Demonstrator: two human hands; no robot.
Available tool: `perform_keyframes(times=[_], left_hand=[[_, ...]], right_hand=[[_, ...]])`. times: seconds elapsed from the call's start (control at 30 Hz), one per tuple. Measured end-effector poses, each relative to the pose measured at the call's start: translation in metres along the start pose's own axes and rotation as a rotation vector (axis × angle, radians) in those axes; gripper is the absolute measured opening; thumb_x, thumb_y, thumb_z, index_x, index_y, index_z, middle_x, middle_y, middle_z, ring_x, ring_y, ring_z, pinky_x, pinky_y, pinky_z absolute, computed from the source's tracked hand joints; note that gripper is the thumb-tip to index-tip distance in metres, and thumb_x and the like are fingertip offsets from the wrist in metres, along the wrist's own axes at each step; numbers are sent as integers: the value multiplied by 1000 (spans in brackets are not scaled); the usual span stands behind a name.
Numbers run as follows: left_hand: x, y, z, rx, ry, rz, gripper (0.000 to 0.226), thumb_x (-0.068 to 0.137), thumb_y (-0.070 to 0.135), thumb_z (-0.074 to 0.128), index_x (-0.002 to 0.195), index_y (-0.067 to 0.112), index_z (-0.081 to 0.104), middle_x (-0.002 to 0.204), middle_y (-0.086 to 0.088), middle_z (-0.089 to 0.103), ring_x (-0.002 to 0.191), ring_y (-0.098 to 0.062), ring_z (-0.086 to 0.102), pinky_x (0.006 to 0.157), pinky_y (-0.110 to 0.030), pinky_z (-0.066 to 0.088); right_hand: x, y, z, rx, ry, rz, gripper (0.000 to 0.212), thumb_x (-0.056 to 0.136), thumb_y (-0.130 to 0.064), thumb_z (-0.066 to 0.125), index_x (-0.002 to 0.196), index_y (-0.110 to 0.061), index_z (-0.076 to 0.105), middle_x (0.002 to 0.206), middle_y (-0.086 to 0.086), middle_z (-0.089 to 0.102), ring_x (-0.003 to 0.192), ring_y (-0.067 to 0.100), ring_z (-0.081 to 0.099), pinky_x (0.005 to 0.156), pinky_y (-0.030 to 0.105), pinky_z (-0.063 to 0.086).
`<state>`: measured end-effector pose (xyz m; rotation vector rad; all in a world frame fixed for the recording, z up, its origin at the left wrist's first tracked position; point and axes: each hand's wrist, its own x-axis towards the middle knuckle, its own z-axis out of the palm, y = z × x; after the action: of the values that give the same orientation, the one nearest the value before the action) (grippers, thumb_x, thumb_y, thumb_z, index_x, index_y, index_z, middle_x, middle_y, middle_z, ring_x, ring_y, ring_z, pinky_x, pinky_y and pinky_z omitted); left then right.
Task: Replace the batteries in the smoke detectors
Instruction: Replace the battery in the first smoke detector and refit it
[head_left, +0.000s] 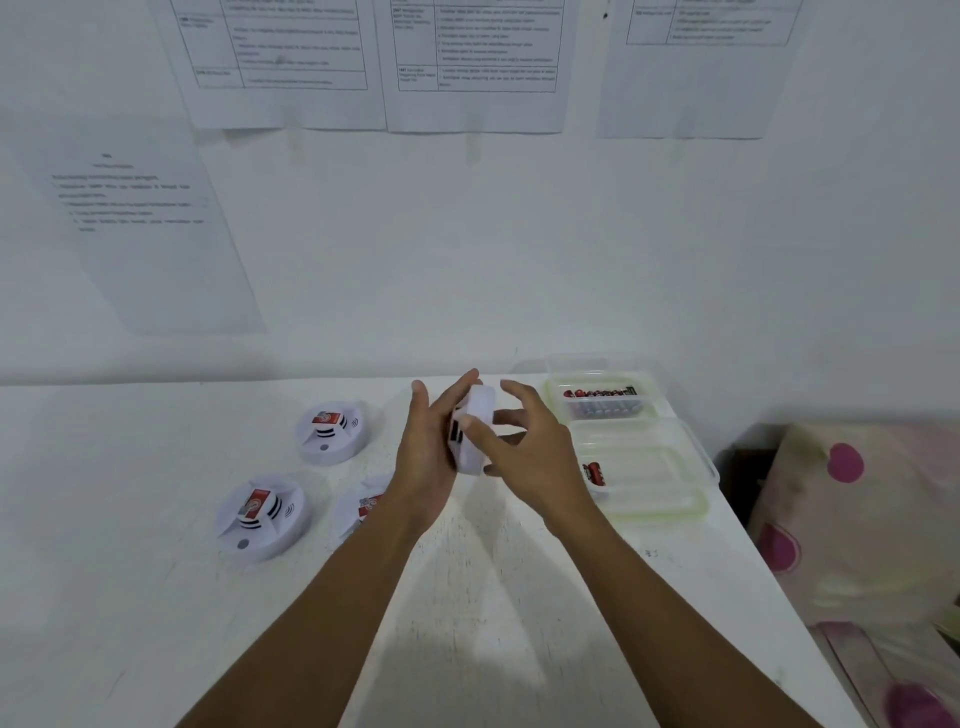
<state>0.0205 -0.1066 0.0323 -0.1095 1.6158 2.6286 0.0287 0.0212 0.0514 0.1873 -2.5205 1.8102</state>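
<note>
**A:** Task object, where?
**B:** One smoke detector (480, 402), white, is held on edge above the tabletop (156, 623), between both hands and just left of the containers. A dark slot is seen on the face turned toward the left hand.

**A:** Left hand (426, 457)?
**B:** Fingers are kept straight and pointed up, and the palm side is laid flat against the detector. Nothing is curled round it.

**A:** Right hand (535, 452)?
**B:** The thumb (470, 423) is set on the detector's rim and a lower finger is tucked under its bottom edge, so it is pinched there. The upper fingers (511, 389) are spread wide, loosely curved, apart from the housing. Motion blur is noted.

**A:** Other detectors?
**B:** Three are laid flat on the tabletop to the left, each with a red label showing: far detector (328, 431), near-left detector (262, 517), third detector (363, 506). The third is partly hidden by the left forearm.

**A:** Batteries?
**B:** A row of batteries (600, 395) is seen in the far clear container (550, 387) by the wall. A few loose batteries (594, 474) are seen in the near clear container (675, 506), which is green-rimmed.

**A:** Background?
**B:** Printed sheets (467, 52) are fixed on the white wall. Pink-spotted fabric (857, 493) is seen at the right edge.
</note>
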Motion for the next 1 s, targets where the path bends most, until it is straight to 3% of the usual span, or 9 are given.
perform_keyframes(times=[0.1, 0.2, 0.3, 0.4, 0.53, 0.7, 0.83, 1.0], left_hand=[[1, 2, -1, 104, 10, 71, 57, 83, 65, 39, 127, 36, 62, 138, 11, 56, 127, -15, 53, 109, -41, 41], [0, 2, -9, 312, 53, 177, 33, 93, 48, 45, 123, 40, 56, 134, 14, 55, 113, -1, 58, 90, -19, 51], [-7, -6, -16, 307, 3, 130, 49, 80, 46, 61, 127, 32, 54, 127, 3, 63, 107, -15, 66, 83, -30, 57], [-12, -11, -17, 354, 8, 163, 47, 84, 32, 69, 128, 27, 55, 121, 3, 67, 106, -20, 67, 81, -36, 59], [-14, -11, -20, 382, 31, 227, 34, 91, 19, 65, 120, 34, 57, 115, 8, 69, 101, -14, 68, 75, -30, 58], [-11, -7, -21, 455, -16, 306, 32, 92, 19, 62, 122, 28, 59, 118, 4, 68, 103, -19, 68, 76, -29, 58], [-10, -6, -22, 547, -2, 347, 38, 86, 20, 70, 118, 38, 60, 119, 11, 66, 105, -10, 65, 80, -23, 56], [-5, -12, -25, 596, 7, 377, 41, 81, 23, 74, 119, 32, 62, 122, 6, 65, 101, -10, 66, 79, -25, 57]], right_hand=[[4, 3, -5, 62, -35, 29, 65, 83, -32, 74, 139, -38, 42, 119, -6, 60, 103, 15, 64, 84, 41, 60], [6, 10, -11, 371, -7, 123, 55, 87, -10, 69, 130, -39, 50, 122, -4, 61, 106, 20, 63, 79, 41, 62], [3, 16, -17, 645, -15, 171, 52, 87, 1, 64, 125, -33, 58, 116, 2, 69, 103, 25, 68, 81, 47, 60], [2, 24, -19, 545, -35, 121, 50, 84, 0, 69, 121, -33, 58, 118, 3, 69, 103, 25, 69, 82, 47, 60], [4, 31, -25, 366, -93, 95, 49, 81, -6, 76, 119, -31, 55, 117, 6, 69, 99, 22, 70, 80, 44, 61], [6, 32, -34, 105, -138, -67, 57, 76, -15, 83, 123, -28, 54, 119, -9, 62, 100, 18, 69, 82, 32, 61], [7, 31, -33, 11, -88, -158, 58, 74, -21, 85, 124, -28, 55, 112, -24, 58, 98, 13, 67, 79, 26, 60], [7, 33, -30, -34, -49, -219, 57, 71, -17, 85, 117, -31, 55, 109, -15, 63, 88, 15, 70, 69, 23, 60]])
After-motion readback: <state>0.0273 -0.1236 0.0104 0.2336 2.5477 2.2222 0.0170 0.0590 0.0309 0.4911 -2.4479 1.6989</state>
